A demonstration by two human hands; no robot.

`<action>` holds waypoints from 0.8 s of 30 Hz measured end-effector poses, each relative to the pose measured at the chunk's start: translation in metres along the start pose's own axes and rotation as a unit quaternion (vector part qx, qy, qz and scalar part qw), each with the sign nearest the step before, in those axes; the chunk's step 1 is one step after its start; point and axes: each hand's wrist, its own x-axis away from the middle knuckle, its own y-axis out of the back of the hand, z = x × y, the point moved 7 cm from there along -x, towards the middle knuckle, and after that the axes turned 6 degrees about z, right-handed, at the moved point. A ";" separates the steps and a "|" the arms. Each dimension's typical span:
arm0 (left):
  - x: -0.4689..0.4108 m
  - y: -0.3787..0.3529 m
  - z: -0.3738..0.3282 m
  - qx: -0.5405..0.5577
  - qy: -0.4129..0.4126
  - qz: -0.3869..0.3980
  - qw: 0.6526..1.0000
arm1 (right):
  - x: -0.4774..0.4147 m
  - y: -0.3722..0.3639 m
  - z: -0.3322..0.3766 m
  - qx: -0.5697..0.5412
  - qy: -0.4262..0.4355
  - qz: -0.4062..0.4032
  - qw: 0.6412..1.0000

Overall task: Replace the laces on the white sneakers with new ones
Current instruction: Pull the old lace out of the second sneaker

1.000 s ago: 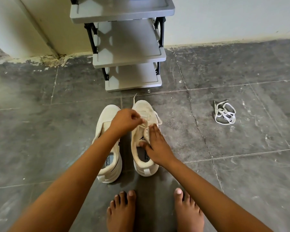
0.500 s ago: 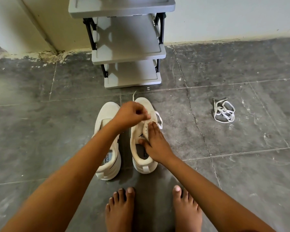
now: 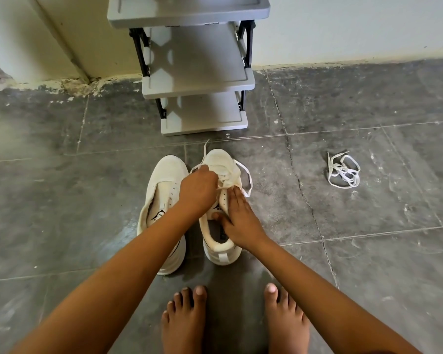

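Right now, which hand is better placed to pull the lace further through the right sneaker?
Left. The left hand is closed on the lace over the right sneaker, while the right hand lies flat, bracing the shoe's side.

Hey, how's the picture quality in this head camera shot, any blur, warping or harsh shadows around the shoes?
Head view: wide-angle warp bends the floor tile lines and splays the shelf rack; light is soft and even, with only a faint shadow under the sneakers; both hands and the loose lace bundle look sharp; the lower left corner is slightly smeared.
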 end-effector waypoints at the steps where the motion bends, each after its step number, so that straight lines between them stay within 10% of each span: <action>1: -0.001 0.000 0.000 0.005 -0.003 0.000 1.000 | 0.000 0.000 0.000 0.000 -0.001 0.002 1.000; 6: 0.007 0.009 0.017 0.261 0.008 -0.016 0.965 | -0.001 -0.001 -0.002 0.005 -0.005 0.005 1.000; 10: 0.014 0.033 0.001 0.558 -0.014 0.000 0.830 | -0.001 0.000 0.001 0.015 -0.005 0.001 1.000; 16: 0.003 0.064 0.031 0.394 0.071 -0.132 0.907 | -0.001 0.002 -0.001 0.020 -0.007 0.012 1.000; 24: 0.030 -0.006 0.030 0.180 0.038 0.092 0.979 | 0.003 0.015 -0.005 -0.031 0.008 0.009 0.999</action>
